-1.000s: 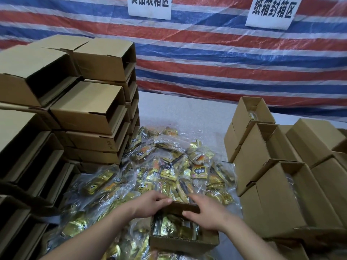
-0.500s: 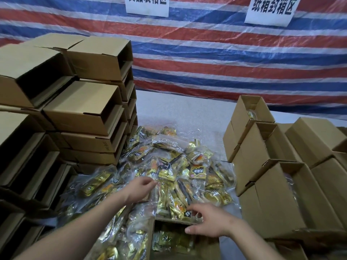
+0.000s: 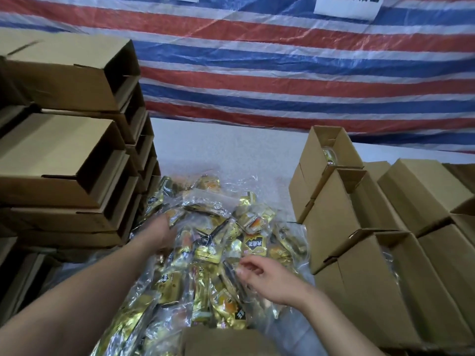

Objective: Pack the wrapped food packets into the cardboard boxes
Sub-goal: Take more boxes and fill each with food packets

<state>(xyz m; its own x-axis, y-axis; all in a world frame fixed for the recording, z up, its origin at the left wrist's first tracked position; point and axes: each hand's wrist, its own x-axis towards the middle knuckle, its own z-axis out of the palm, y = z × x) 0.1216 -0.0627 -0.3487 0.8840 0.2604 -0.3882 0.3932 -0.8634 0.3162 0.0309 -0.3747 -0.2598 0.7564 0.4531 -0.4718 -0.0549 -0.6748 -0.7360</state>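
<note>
Striped tarp (image 3: 282,80) hangs behind a pale table (image 3: 218,150), bare strip w/ room betw. box stacks. Empty boxes (image 3: 59,160) stacked on their sides at left; upright boxes (image 3: 359,278) at right, one showing a packet inside. Crinkly gold packets (image 3: 205,240) heaped mid-table. Left hand (image 3: 160,233) reaches into the pile (grip hidden, can't tell). Right hand (image 3: 267,274) hovers, fingers loose, holding nothing.
</note>
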